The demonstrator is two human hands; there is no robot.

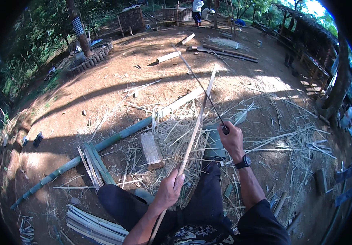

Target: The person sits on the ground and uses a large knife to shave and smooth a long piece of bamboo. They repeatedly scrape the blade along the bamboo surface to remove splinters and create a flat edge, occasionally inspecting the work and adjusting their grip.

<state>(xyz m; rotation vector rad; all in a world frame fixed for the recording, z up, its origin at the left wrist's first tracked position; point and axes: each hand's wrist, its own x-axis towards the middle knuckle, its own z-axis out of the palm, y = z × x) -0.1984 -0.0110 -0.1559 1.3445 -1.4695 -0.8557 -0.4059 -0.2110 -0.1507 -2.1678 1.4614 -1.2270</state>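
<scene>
My left hand (171,190) is closed round the lower part of a long pale bamboo strip (194,132), which slants up and away in front of me. In my right hand (232,141) is the dark handle of a machete (215,108) with a long, narrow blade, seen nearly edge-on. Its blade crosses the strip well above my left hand; whether they touch I cannot tell. Beneath my right hand a thick green bamboo section (214,143) lies between my legs and the shavings. A short wooden block (151,149) stands or leans left of the strip.
A long green bamboo pole (131,129) crosses the dirt at left. Split bamboo pieces (98,165) and a bundle of strips (94,222) lie by my left leg. Shavings (176,122) litter the ground. A person (197,10) stands far off; open-sided shelter (313,38) at right.
</scene>
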